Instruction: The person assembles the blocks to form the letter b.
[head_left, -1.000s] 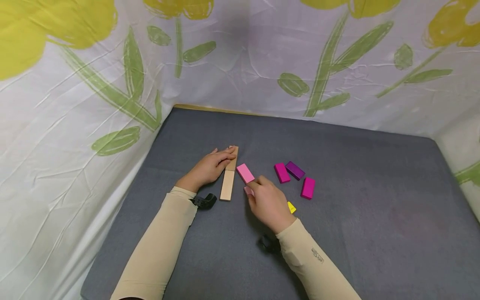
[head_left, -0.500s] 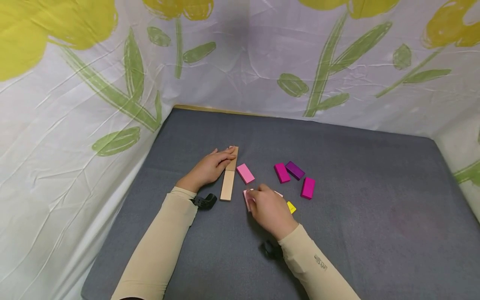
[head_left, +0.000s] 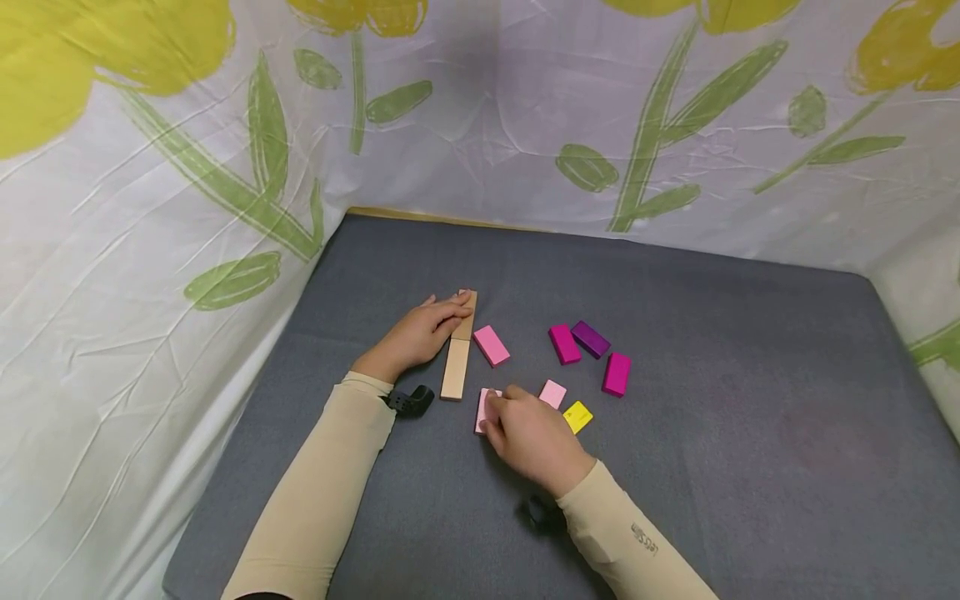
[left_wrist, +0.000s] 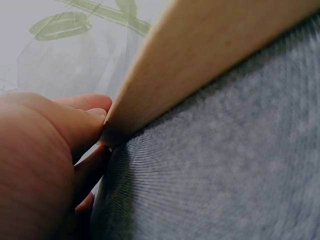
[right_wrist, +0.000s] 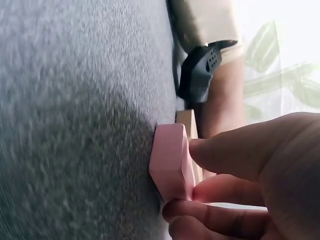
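Two tan wooden blocks lie end to end, the near block (head_left: 455, 369) and the far block (head_left: 464, 321). My left hand (head_left: 417, 337) holds the far one, with fingers across its top and thumb at its side. In the left wrist view, the thumb and a finger meet the edge of a wooden block (left_wrist: 200, 55). My right hand (head_left: 538, 439) pinches a light pink block (head_left: 482, 412) lying on the table. The right wrist view shows its thumb and fingers on the light pink block (right_wrist: 170, 155). A medium pink block (head_left: 492, 346) lies between the hands, touched by neither.
Beside the right hand lie another light pink block (head_left: 552, 393) and a yellow block (head_left: 578, 417). Farther right are two magenta blocks (head_left: 564, 343) (head_left: 617, 374) and a purple block (head_left: 591, 339). The grey table (head_left: 750, 400) meets a flowered cloth (head_left: 510, 125) behind.
My right hand has drawn the light pink block toward me and slightly left, away from the medium pink block. More of the other light pink and yellow blocks shows. The left hand stays put.
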